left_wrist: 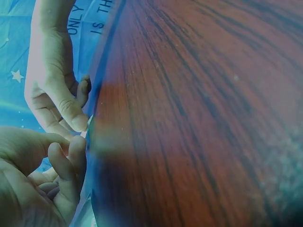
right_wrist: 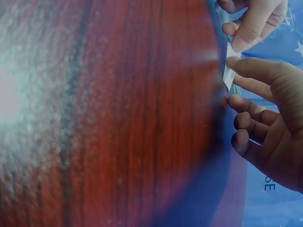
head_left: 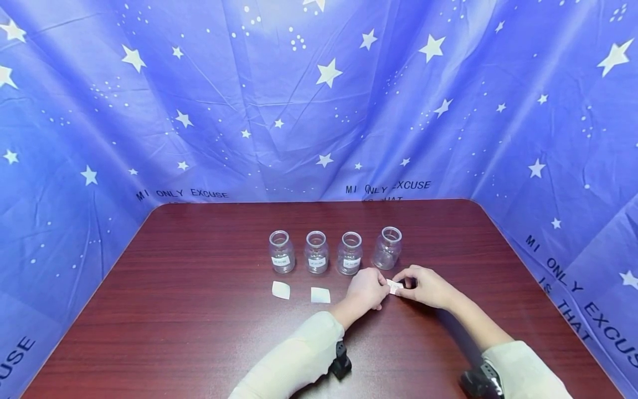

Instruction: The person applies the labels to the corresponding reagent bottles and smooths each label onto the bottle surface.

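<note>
Both hands meet at a small white printed label (head_left: pixel 395 286) in front of the rightmost glass jar (head_left: pixel 386 249). My left hand (head_left: pixel 366 289) pinches the label's left end; my right hand (head_left: pixel 426 285) pinches its right end between thumb and finger. The right wrist view shows the label (right_wrist: pixel 229 75) between the thumbs and fingers of the two hands. No label shows on the rightmost jar. The other jars, a left one (head_left: pixel 282 252), a second (head_left: pixel 316 252) and a third (head_left: pixel 350 254), each carry a white printed label on the front.
Two white paper pieces, one (head_left: pixel 281 290) at the left and one (head_left: pixel 320 295) beside it, lie on the dark red wooden table (head_left: pixel 174 310) in front of the jars. A blue star-printed cloth (head_left: pixel 279 111) hangs behind the table and at both sides.
</note>
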Motion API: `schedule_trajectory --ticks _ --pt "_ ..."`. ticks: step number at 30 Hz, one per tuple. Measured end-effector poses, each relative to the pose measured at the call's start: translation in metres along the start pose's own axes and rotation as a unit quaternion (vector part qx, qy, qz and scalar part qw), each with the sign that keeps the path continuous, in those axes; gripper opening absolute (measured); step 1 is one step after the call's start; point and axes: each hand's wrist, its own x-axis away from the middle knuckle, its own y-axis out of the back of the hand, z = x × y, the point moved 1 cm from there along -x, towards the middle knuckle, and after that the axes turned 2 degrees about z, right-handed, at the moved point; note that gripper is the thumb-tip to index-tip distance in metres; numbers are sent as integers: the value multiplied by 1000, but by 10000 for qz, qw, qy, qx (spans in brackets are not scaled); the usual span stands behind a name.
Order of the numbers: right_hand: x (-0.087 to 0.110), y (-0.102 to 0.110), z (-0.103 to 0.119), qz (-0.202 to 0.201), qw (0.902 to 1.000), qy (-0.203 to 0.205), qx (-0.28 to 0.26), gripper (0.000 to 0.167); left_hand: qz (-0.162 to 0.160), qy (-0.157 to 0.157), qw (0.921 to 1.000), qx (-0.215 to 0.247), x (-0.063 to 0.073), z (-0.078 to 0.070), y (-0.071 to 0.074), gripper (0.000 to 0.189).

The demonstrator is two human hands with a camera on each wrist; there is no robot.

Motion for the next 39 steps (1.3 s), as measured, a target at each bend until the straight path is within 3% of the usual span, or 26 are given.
schedule_trajectory --ticks 11,22,31,39 --pt "0 1 3 -41 9999 14 -96 21 -47 56 9985 536 0 1 0 9" --pt "-3 1 5 -114 9997 -74 -214 22 380 -250 9921 1168 2 10 6 18" --pt "-4 2 12 -193 9994 -1 -271 26 528 -384 9845 1627 2 18 10 13" --pt "-4 3 20 -639 9976 95 -245 25 613 -481 9789 1891 1 22 14 11"
